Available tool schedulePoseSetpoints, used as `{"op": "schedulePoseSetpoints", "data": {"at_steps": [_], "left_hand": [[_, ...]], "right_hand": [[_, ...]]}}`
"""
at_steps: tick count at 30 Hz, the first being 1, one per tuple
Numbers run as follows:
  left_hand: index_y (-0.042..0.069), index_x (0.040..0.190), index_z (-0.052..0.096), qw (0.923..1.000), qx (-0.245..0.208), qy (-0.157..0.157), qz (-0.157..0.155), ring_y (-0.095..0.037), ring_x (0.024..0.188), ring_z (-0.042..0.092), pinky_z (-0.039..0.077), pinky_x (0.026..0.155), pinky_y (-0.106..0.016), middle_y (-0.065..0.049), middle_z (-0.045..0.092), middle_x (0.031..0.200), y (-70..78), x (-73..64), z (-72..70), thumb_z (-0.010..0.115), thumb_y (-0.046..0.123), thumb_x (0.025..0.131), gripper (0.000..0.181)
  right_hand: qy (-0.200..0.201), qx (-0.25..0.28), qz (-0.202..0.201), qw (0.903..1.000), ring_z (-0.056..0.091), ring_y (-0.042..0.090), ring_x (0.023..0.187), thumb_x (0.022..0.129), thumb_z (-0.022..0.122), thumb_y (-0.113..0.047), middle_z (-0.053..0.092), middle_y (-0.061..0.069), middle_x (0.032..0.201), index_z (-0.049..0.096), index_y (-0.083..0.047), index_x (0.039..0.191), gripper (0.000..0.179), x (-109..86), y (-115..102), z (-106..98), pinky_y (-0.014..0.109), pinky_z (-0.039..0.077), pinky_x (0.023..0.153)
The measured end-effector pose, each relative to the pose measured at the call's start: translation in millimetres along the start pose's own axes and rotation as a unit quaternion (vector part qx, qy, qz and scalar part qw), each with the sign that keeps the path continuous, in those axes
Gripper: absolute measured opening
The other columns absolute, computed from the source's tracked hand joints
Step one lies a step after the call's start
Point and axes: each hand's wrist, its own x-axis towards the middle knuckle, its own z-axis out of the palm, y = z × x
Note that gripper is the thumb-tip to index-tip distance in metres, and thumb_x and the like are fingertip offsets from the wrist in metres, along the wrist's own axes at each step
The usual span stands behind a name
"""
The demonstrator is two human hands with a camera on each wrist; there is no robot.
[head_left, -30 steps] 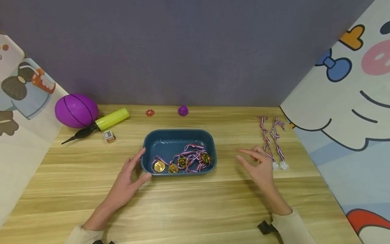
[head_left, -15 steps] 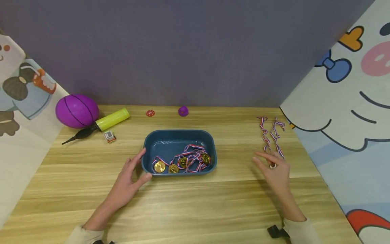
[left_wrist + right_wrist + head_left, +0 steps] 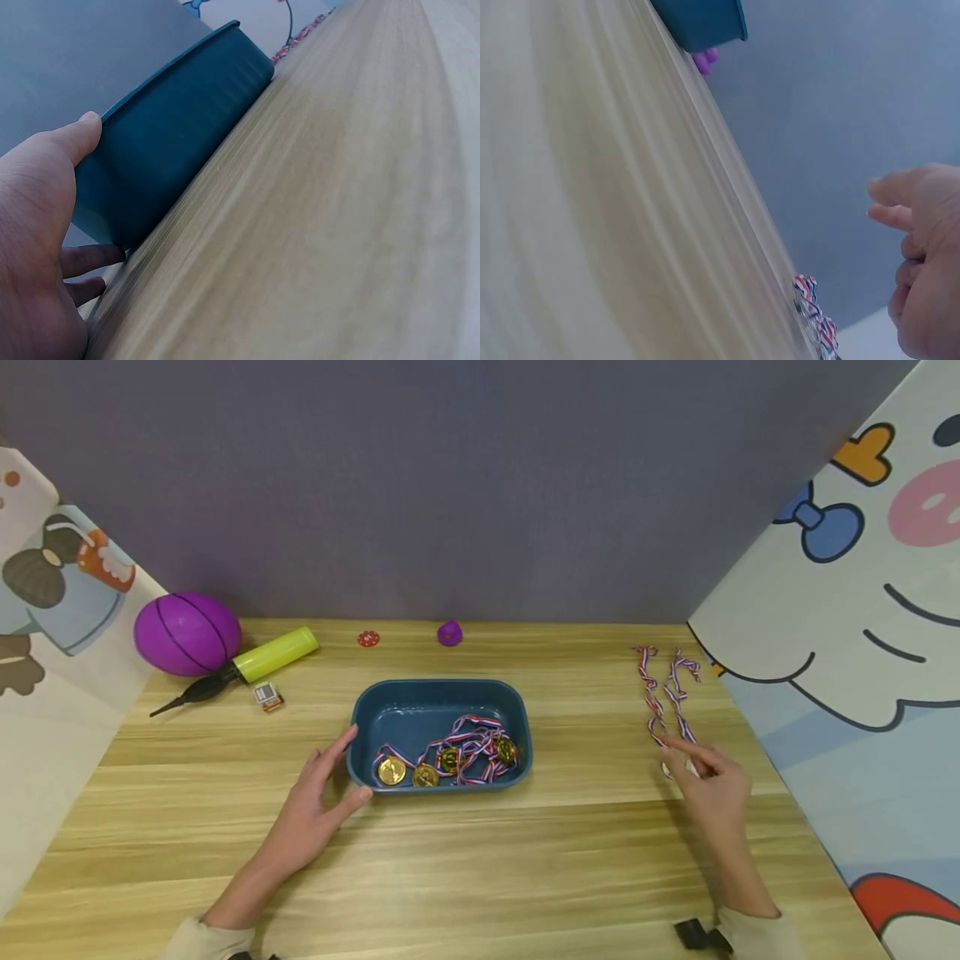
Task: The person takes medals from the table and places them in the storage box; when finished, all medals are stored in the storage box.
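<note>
My left hand [image 3: 306, 814] rests at the left end of a dark blue tray [image 3: 408, 727], thumb near the front corner and fingers along its side. In the left wrist view, the thumb touches the rim while other fingers lie low by the base. Several gold medals [image 3: 392, 770] with striped ribbons [image 3: 480, 739] lie inside. On the right, my right hand [image 3: 718, 789] hovers over two silver medals [image 3: 667, 770], partly covering them. Its thumb and index finger reach forward with a small gap, the other fingers curled, holding nothing. Their red, white and blue ribbons [image 3: 678, 693] stretch away behind.
At the back left are a purple ball [image 3: 187, 633], a yellow and black hand pump [image 3: 276, 654] and a small box [image 3: 267, 695]. A red chip [image 3: 368, 638] and a small purple object [image 3: 450, 633] lie behind the tray. Decorated walls stand at both sides.
My right hand has moved right, from between the tray and the silver medals to over the medals. The left hand and the tray have stayed in place.
</note>
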Motion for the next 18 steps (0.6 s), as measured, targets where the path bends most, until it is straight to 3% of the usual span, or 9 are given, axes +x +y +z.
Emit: {"op": "schedulePoseSetpoints", "data": {"at_steps": [3,8,13,18], "left_hand": [[0.030,0.177,0.031,1.0000,-0.001,0.003,0.004,-0.058,0.150,0.047,0.003,0.134,-0.075,-0.031,0.052,0.163,-0.2,-0.2,0.2,0.076,0.023,0.106,0.084],[0.031,0.177,0.031,1.0000,-0.001,0.004,0.008,-0.056,0.151,0.047,0.003,0.134,-0.074,-0.029,0.051,0.165,-2.7,0.2,0.3,0.076,0.023,0.106,0.085],[0.033,0.177,0.030,1.0000,-0.001,0.003,0.006,-0.056,0.150,0.048,0.003,0.134,-0.074,-0.029,0.051,0.165,-3.5,0.3,0.7,0.076,0.023,0.106,0.085],[0.032,0.177,0.030,1.0000,-0.001,0.002,0.003,-0.057,0.150,0.048,0.002,0.135,-0.073,-0.030,0.050,0.165,-1.5,-0.2,0.4,0.076,0.023,0.106,0.084]], "right_hand": [[-0.003,-0.019,0.010,0.9998,0.024,0.008,0.061,0.087,0.087,0.012,0.029,-0.001,0.064,0.084,0.010,0.105,0.018,2.6,11.4,-6.2,0.025,0.021,0.057],[-0.023,-0.096,0.031,0.9947,0.024,0.009,0.060,0.086,0.094,0.002,0.029,0.000,0.063,0.086,0.004,0.108,0.023,3.3,19.8,-15.8,0.027,0.021,0.054],[-0.050,-0.170,0.048,0.9830,0.028,0.011,0.061,0.083,0.099,-0.009,0.037,0.003,0.068,0.087,0.001,0.112,0.032,2.9,22.3,-22.1,0.029,0.022,0.053],[-0.090,-0.232,0.079,0.9654,0.033,0.013,0.060,0.085,0.099,-0.027,0.043,0.001,0.069,0.085,-0.003,0.120,0.044,2.7,25.2,-27.0,0.030,0.025,0.052]]}}
